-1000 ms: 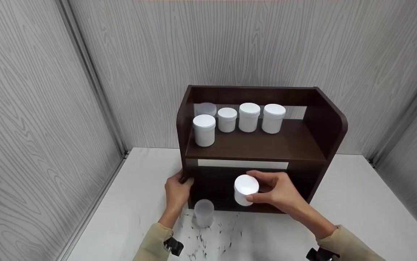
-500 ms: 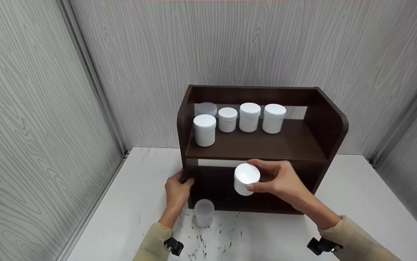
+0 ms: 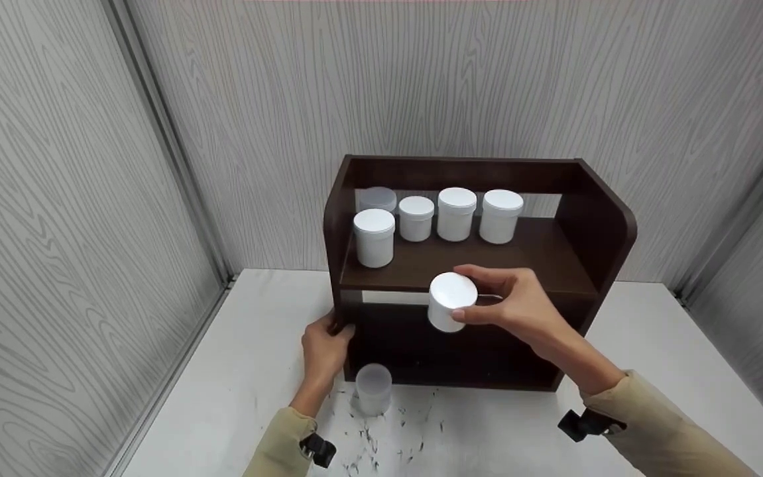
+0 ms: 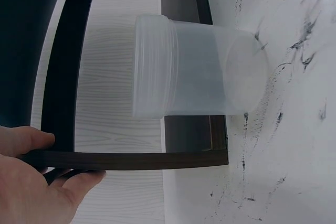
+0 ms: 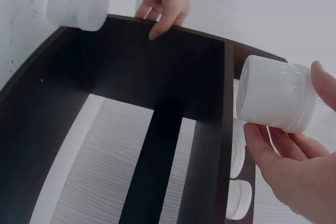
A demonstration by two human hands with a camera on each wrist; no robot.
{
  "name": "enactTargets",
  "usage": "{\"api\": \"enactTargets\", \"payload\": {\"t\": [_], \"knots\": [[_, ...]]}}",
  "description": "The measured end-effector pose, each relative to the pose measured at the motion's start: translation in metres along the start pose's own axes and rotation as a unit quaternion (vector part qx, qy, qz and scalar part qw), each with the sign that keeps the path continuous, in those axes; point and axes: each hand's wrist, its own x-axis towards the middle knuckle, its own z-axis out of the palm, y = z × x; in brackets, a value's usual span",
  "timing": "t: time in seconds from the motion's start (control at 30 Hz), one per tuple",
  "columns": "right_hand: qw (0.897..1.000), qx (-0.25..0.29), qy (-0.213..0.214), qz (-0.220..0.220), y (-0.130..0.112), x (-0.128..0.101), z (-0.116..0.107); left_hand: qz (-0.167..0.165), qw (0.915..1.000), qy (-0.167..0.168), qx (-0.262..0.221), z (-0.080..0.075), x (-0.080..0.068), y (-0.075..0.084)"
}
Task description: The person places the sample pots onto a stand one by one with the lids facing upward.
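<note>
In the head view my right hand [image 3: 520, 308] holds a white lidded jar [image 3: 451, 303] between thumb and fingers, in front of the upper board's front edge of a dark brown two-tier shelf [image 3: 474, 268]. The right wrist view shows this jar [image 5: 273, 94] from its side, thumb near the lid and fingers beneath. My left hand [image 3: 325, 351] grips the shelf's left side panel at lower-tier height, thumb on the inner face. That grip also shows in the left wrist view, with the hand [image 4: 42, 182] around the panel's edge [image 4: 142, 160].
A translucent lidded jar [image 3: 374, 389] stands on the white table [image 3: 255, 397] before the shelf's left front corner. Several jars are on the upper tier: a white one [image 3: 374, 238] front left, a translucent one [image 3: 378, 197] behind it, more white ones [image 3: 457, 214] along the back.
My right hand has raised the white jar from lower-tier height to the upper board's front edge. The left hand, shelf and other jars have stayed put.
</note>
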Motion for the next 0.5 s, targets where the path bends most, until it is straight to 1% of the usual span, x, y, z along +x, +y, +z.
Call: {"api": "enactTargets", "payload": {"t": [0.13, 0.5], "knots": [[1.0, 0.004, 0.003, -0.005, -0.005, 0.008, -0.002, 0.003, 1.0, 0.006, 0.0, 0.0, 0.0, 0.0], [1.0, 0.013, -0.003, 0.001, -0.014, 0.032, -0.009, 0.005, 1.0, 0.004, 0.002, 0.0, 0.0, 0.001]]}}
